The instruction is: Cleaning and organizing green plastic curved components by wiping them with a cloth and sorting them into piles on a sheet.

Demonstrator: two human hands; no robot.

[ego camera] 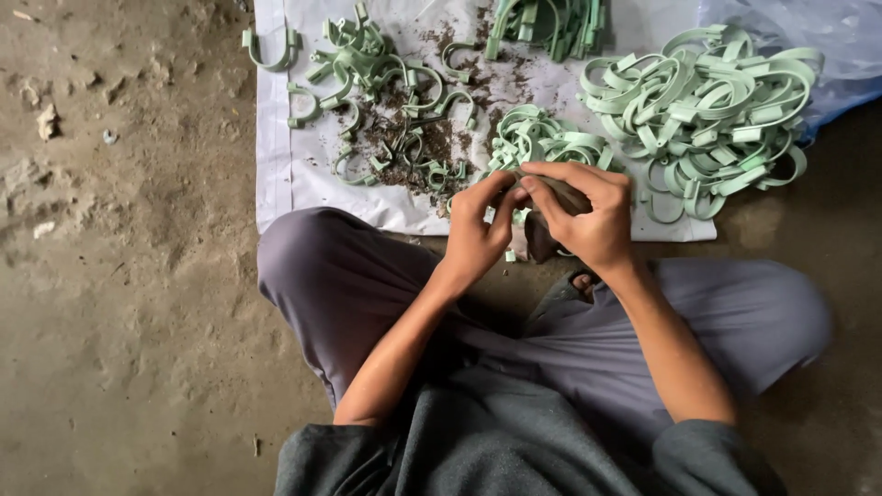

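Both hands meet over the near edge of the white sheet (276, 138): left hand (476, 230) and right hand (588, 216) pinch 1 green clip (542, 184) together. A tidy pile (707, 110) lies far right; loose clips (386, 83) amid dark debris lie left, seemingly unsorted.

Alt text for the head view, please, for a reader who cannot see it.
A seated, cross-legged person's left hand and right hand meet over a small dark object above a white sheet on a dirt floor. Pale green plastic clips lie on it: a large pile at right, scattered clips amid dark debris at left.
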